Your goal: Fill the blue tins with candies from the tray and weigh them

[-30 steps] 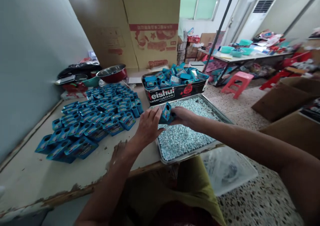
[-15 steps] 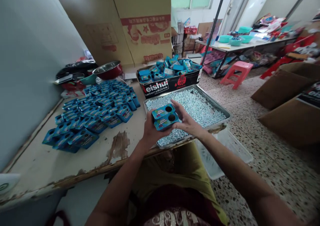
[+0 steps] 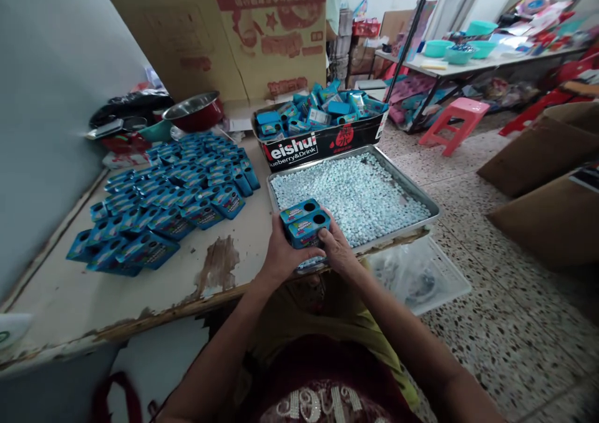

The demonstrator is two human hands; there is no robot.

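Observation:
Two small blue printed boxes (image 3: 306, 224), each with a round dark hole on top, are held side by side over the near left corner of a metal tray (image 3: 402, 229). My left hand (image 3: 279, 248) is wrapped round their left side and underside. From the right, my right hand (image 3: 339, 245) grips them, its thumb on the near box's front. Small pale blue-white pellets (image 3: 350, 192) cover the tray's bottom. Behind it, a black carton (image 3: 322, 143) is heaped with more blue boxes (image 3: 322, 112).
Rows of blue boxes (image 3: 173, 189) stand on the worn table (image 3: 178, 292) at left. A red metal bowl (image 3: 196, 112) sits behind them. A large cardboard box (image 3: 276, 36) rises at the back. At right are a pink stool (image 3: 456, 123) and brown cartons (image 3: 538, 155).
My right hand has closed in from spread fingers to a grip on the two boxes. The boxes have shifted slightly left and tilted so their front shows more. The view has shifted a little.

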